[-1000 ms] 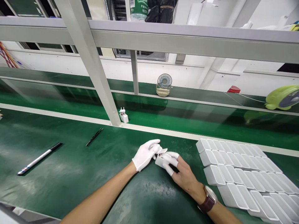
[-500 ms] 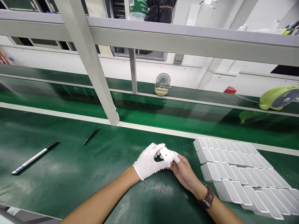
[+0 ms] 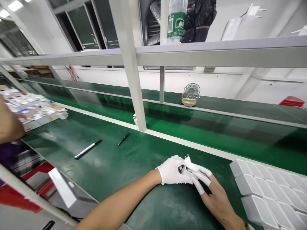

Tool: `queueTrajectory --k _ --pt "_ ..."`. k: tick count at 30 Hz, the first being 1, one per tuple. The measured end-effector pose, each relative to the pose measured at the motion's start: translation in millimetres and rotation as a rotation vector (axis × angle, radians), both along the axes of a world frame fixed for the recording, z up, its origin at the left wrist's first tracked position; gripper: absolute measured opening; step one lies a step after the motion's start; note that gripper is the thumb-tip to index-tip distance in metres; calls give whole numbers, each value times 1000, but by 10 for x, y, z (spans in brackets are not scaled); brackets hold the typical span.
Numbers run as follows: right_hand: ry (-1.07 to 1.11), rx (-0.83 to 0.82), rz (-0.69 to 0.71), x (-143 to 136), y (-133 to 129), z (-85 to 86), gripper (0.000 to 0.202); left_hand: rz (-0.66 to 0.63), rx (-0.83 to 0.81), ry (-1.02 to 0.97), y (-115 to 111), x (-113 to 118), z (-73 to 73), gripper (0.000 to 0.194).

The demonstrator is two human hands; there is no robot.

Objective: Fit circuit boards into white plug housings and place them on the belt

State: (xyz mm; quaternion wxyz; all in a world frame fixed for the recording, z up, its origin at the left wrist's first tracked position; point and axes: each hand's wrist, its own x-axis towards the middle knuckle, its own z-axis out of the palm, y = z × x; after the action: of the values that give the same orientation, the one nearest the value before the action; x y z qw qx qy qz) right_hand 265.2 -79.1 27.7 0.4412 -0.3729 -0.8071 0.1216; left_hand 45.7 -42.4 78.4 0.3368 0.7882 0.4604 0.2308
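Left hand (image 3: 171, 171), full white glove, curled shut around a small white plug-type part (image 3: 188, 163). Right hand (image 3: 211, 191), white cots on the fingertips (image 3: 200, 188) only, pinches the same part from the other side. Both hands grip it together; two short prongs stick up out of the part's top. Part is held low over the green counter (image 3: 115, 166), near its front middle; can't tell whether the hands rest on the mat.

Right of the hands: white trays (image 3: 271, 195) laid in rows on the counter, near the right hand but not touching it.

Left, well apart from the hands: a black-and-white marker pen (image 3: 87, 149) lying flat, and a thin black tool (image 3: 124, 138) beside it, closer to the grey frame post (image 3: 130, 64).

Behind the white edge strip: green conveyor belt (image 3: 216, 127). On the far ledge a small desk fan (image 3: 191, 94) stands upright; a red object (image 3: 292, 101) at far right.

Upper rail carries a clear bottle with green label (image 3: 177, 20).

Far left: a heap of small boxes (image 3: 31, 108) and another person's arm (image 3: 8, 123) at frame edge.
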Motion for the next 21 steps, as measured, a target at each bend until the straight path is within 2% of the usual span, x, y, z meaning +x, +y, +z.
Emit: queueTrajectory --k 3,5,9,11,13,15,17,21 --pt "-163 173 -4 2 -27 -98 48 37 -73 -41 5 -22 -46 39" --pt "-241 254 5 -25 -72 -107 51 138 -132 -149 27 -42 -76 42" --pt "-372 384 197 -150 -201 78 51 475 -104 -313 223 -161 -69 45" --pt "-415 431 312 -224 -239 197 46 570 -53 -294 413 -263 -17 45" --pt "-430 453 354 -282 -245 246 40 642 -7 -250 648 -367 51 43" --pt "-429 454 337 -320 -226 189 36 714 28 -195 912 -450 106 41" --pt "-416 441 300 -347 -196 46 33 781 47 -147 1184 -499 124 36" --pt "-357 430 260 -370 -160 -214 31 875 30 -64 1644 -519 46 23"
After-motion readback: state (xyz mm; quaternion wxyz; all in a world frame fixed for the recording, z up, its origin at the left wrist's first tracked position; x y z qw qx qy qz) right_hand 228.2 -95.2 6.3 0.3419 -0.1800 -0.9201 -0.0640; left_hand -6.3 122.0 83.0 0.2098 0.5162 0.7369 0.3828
